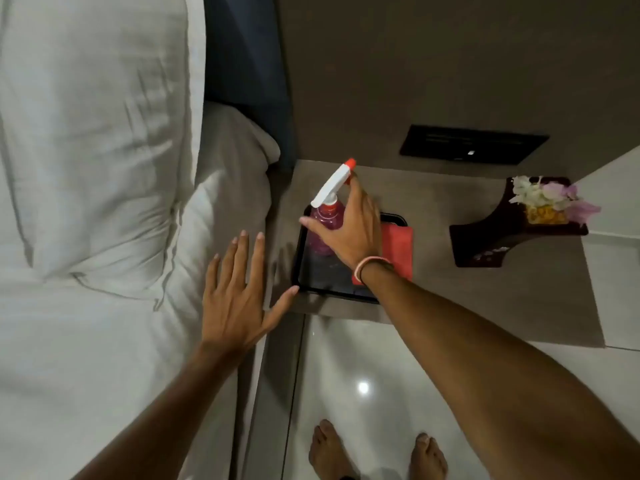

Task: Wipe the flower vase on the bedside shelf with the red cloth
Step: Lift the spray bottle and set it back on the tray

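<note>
- Right hand (349, 230) spread over the spray bottle (323, 220), grip wide, fingers not closed on anything; thumb near the bottle's shoulder, forefinger up by the white trigger head.
- Left hand (239, 299) flat and open at the edge of the bed (104, 202), holding nothing, thumb tip just beside the black tray (303, 271).
- Red cloth (398, 251) lying folded along the tray's right side, partly hidden under the right wrist.
- Flower vase (519, 226), dark with pale flowers on top, standing well apart to the right on the bedside shelf (450, 299), untouched.
- Step in hand, judging by the reach: taking up the bottle, wiping not yet begun.
- Best to close around the bottle's neck below the trigger, lift straight up, keep the nozzle away from the bedding.
- Then cloth into the free left hand, spray onto the cloth rather than at the flowers.
- Vase looks top-heavy; worth steadying with one hand while wiping with the other.
</note>
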Demonstrator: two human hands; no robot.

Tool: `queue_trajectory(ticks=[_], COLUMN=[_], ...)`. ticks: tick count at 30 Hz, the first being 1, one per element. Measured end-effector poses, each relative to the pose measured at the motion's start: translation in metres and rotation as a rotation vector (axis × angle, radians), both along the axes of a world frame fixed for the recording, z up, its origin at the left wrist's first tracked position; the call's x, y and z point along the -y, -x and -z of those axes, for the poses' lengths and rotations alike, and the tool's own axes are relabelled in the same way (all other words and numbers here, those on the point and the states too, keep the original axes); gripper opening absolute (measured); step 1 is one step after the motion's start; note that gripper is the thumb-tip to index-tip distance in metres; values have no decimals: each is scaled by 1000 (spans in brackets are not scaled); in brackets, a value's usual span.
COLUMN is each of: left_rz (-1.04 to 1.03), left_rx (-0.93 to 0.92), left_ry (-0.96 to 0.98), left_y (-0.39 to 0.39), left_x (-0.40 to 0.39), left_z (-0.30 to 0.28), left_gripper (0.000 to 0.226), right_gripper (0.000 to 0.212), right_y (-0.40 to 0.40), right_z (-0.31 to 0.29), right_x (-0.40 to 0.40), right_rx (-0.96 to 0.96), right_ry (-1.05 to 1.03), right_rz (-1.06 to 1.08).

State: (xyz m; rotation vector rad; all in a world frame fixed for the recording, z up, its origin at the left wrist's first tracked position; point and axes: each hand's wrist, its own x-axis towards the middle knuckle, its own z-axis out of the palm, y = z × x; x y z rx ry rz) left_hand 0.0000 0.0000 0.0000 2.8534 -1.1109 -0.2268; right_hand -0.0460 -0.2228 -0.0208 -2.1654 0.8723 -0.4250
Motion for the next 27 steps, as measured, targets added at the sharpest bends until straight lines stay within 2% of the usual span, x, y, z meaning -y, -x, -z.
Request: queue_trajectory(ticks=[3,7,11,13,15,18,21,27], left_rz=[28,43,57,69,97,167,219,262], left_rx=[24,46,11,3,-13,-30,-49,-27], left_ry=[-5,1,-4,-31,-59,-84,-113,-173], left_y=[4,13,30,44,65,102,124,147], left_x=[-9,-11,-1,9,25,50,66,82], left_z=[-1,-3,-7,-6,-6,-3,0,4], left_gripper=[98,96,91,88,86,82,82,80], right_gripper=[91,83,67,67,67,56,49,25], right_y=[-15,11,75,117,168,242,288,313], right_z=[7,11,-7,-13,-13,2,21,39], right_x=[-2,-1,-3,-9,-11,-13,-17,-10], right_rx=[116,316,528,573,551,406,297,188], right_ry=[-157,-292,-207,-191,-222,-179,-276,-260], right_rz=[147,264,456,492,533,594,590,540])
